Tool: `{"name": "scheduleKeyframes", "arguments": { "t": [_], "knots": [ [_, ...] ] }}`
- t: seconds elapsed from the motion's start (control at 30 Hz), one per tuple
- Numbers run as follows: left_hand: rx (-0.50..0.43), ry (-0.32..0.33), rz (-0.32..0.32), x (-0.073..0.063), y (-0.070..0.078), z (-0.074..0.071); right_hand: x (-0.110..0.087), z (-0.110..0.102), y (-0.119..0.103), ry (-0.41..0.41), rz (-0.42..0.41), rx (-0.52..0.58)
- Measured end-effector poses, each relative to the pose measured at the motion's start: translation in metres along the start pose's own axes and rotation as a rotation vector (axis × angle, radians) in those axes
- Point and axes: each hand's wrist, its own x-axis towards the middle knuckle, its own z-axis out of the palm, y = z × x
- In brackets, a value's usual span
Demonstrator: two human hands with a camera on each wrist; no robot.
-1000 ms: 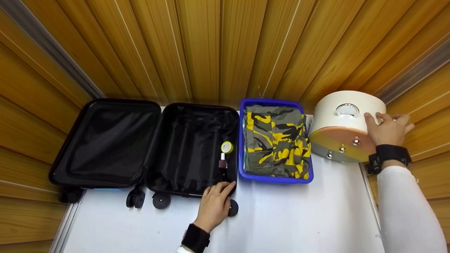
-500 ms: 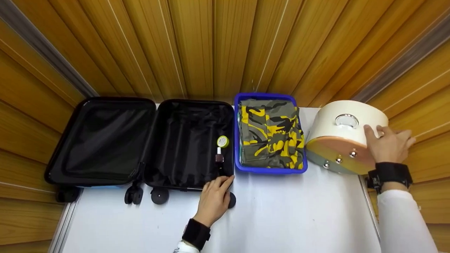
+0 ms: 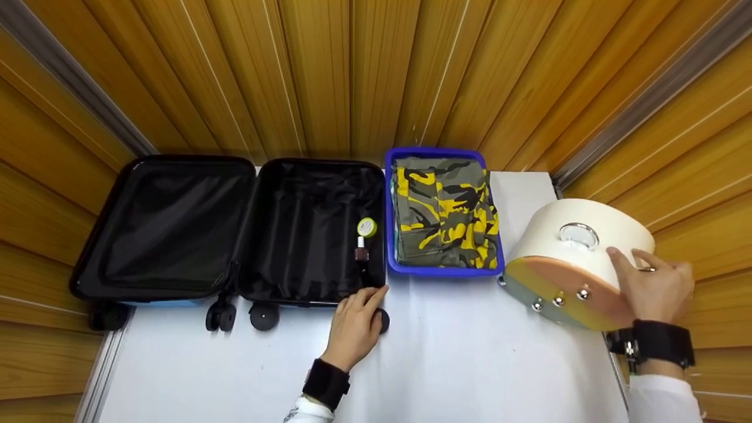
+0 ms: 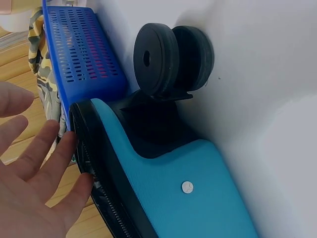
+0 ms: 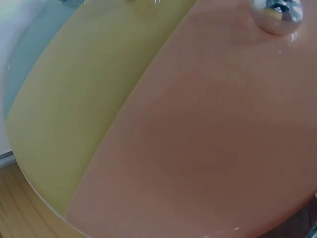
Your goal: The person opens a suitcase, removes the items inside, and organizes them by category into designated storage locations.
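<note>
My left hand [image 3: 355, 323] lies at the front right corner of the open suitcase [image 3: 247, 229], fingers extended against its zipped rim [image 4: 106, 173]. A round-tin item with a lime edge [image 3: 367, 227] and a dark nail polish bottle [image 3: 361, 249] lie inside the suitcase. At the right, my right hand [image 3: 658, 288] grips the upper side of a rounded white drawer box [image 3: 540, 229]. Its front panel [image 5: 198, 139] has blue-grey, yellow and pink bands with silver knobs [image 5: 277, 15]. The box stands at an angle; some fingers are hidden in the right wrist view.
Between suitcase and box stands a blue basket [image 3: 446, 271] holding folded camouflage clothing [image 3: 446, 211]. Wood-grain walls [image 3: 323, 76] enclose the white surface [image 3: 470, 352] at the back and sides. Suitcase wheels [image 3: 264, 317] stick out toward me.
My right hand has drawn the white box toward me and turned it, opening a gap behind it near the wall. The left hand stays on the suitcase edge. The head view has shifted slightly.
</note>
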Motion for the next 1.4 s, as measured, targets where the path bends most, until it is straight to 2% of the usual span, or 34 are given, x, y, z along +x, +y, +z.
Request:
{"name": "scheduleKeyframes", "arguments": {
  "t": [0.13,0.27,0.37,0.53,0.63,0.73,0.87,0.97,1.1,1.23,1.33,1.4],
  "knots": [
    [0.002,0.005,0.002,0.002,0.000,0.000,-0.023,0.002,0.002,0.010,0.004,-0.021],
    [0.006,0.013,0.015,0.004,0.002,0.001,-0.047,0.006,-0.001,0.047,-0.046,-0.017],
    [0.001,0.029,0.025,0.003,0.004,0.003,-0.065,0.007,-0.002,0.037,-0.082,-0.015],
    [-0.004,0.037,0.037,0.002,0.010,0.005,-0.098,0.000,0.007,-0.055,-0.118,0.015],
    [-0.005,0.024,0.047,0.003,0.014,0.005,-0.122,-0.006,0.011,-0.156,-0.127,0.117],
    [-0.007,0.006,0.050,0.004,0.019,0.004,-0.150,-0.006,0.005,-0.212,-0.209,0.181],
    [-0.007,-0.018,0.048,0.004,0.025,0.003,-0.185,0.005,-0.010,-0.209,-0.384,0.204],
    [-0.016,-0.026,0.058,0.003,0.030,0.002,-0.209,0.017,-0.025,-0.233,-0.434,0.253],
    [-0.079,-0.017,0.080,0.003,0.035,-0.002,-0.239,0.036,-0.048,-0.248,-0.491,0.355],
    [-0.204,-0.012,0.123,0.003,0.039,-0.006,-0.264,0.053,-0.069,-0.254,-0.553,0.417],
    [-0.284,-0.024,0.140,0.002,0.039,-0.007,-0.273,0.061,-0.078,-0.298,-0.547,0.412],
    [-0.312,-0.032,0.141,0.002,0.039,-0.007,-0.270,0.062,-0.076,-0.328,-0.564,0.419]
  ]
}}
